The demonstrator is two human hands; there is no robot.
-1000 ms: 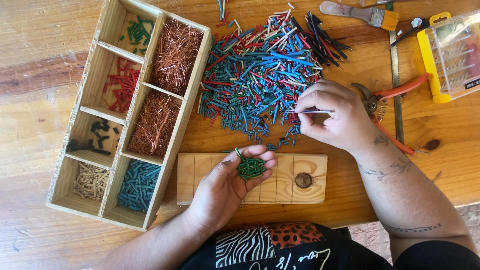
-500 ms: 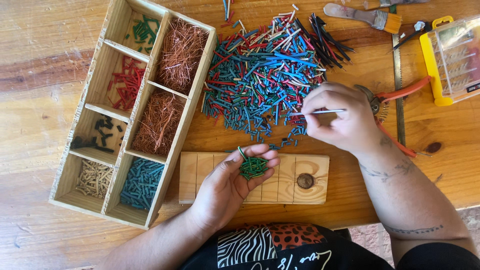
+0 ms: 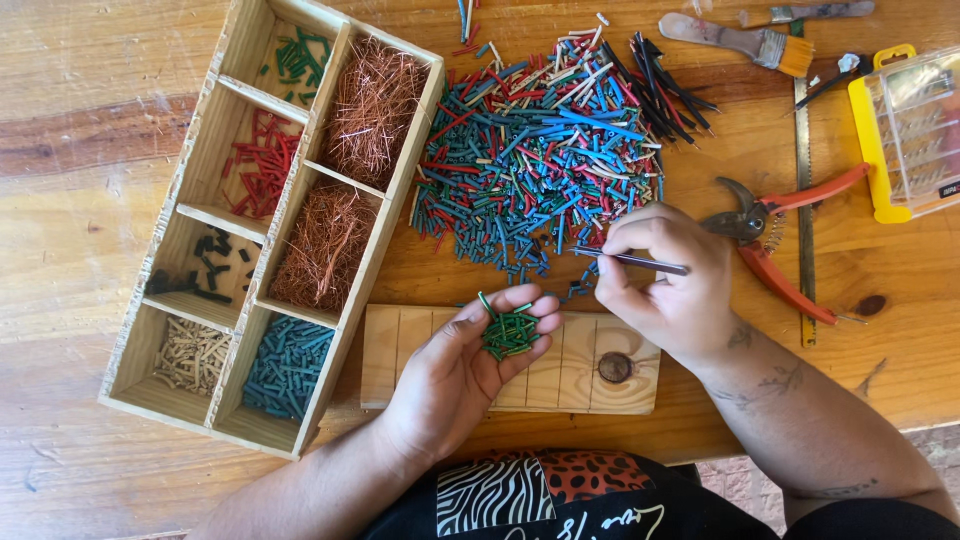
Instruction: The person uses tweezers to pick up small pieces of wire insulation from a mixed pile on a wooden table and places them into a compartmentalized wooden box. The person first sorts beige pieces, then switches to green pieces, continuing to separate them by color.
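Fingers pinch thin tweezers (image 3: 632, 261) in the right hand (image 3: 665, 285).
Left hand (image 3: 470, 365), cupped and half open, holds green bits (image 3: 508, 332) at 6 o'clock below the big pile (image 3: 545, 150). Since before, the right hand has dropped a little toward the pile's low edge; the wooden tray (image 3: 385, 215) sits at 9 o'clock.

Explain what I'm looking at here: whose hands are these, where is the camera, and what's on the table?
One camera, worn on a person's head, looks down at their own bare hands over a wooden table. The left hand lies palm up, cupping short green pieces above a small wooden board. The right hand pinches thin tweezers at the edge of a mixed pile of coloured pieces. To the left is a divided wooden tray holding sorted colours and copper strands. Red-handled cutters, a brush and a yellow case lie to the right.
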